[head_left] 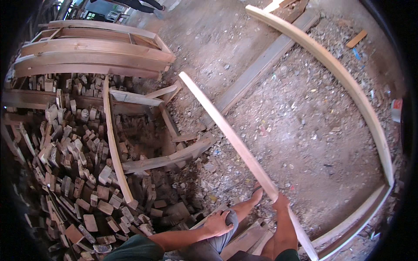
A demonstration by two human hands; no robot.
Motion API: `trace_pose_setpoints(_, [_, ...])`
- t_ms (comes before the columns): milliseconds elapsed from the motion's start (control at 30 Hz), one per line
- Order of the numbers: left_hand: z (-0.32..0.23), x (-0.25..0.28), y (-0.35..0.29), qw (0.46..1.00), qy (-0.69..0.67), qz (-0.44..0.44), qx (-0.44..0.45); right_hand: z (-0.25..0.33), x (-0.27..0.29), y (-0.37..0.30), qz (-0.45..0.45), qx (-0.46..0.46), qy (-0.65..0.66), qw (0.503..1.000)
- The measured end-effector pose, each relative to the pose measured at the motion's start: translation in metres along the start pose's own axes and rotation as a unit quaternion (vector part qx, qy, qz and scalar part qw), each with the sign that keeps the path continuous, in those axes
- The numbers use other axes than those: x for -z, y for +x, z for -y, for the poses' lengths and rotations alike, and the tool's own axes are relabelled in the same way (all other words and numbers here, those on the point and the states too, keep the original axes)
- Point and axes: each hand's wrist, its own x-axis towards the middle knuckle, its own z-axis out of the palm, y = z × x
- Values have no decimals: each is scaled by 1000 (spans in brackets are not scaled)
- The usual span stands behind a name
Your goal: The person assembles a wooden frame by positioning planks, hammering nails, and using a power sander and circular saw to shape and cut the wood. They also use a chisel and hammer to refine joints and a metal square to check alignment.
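A long, pale timber beam (233, 143) slants from the middle of the view down to the lower right. My right hand (281, 202) is closed around it near its lower end. My left hand (219, 223) rests on my bent knee, with its fingers lying over the grey trouser cloth and nothing held in them. Below the knee, my sandalled foot (257, 192) is beside the beam. A few boards (244, 241) lie under and between my legs, partly hidden by them.
Many small wood offcuts (90, 222) are heaped at left, with a narrow strip (111, 139) across them. Behind stands a stack of timber frames (96, 48). A curved-looking long beam (344, 78) borders the right. A grey plank (261, 65) lies on debris-strewn ground. Another person's legs (146, 5) show far off.
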Motion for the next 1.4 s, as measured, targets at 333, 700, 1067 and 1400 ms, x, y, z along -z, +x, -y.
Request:
trace_pose_setpoints(333, [-9,27,34,964,-233,-95,-81,-36,206,-171,62,92,-30,993])
trace_pose_setpoints(700, [-92,289,65,608,-790,-22,-71,-65,419,-236,127,174,17,976])
trace_pose_setpoints(1067, [-176,370,-18,553,-814,11,-174,-88,514,-303,136,198,63,969])
trace_pose_setpoints(1400, [-280,468,-93,608,-752,99,-237,-157,640,-380,-23,131,118,984])
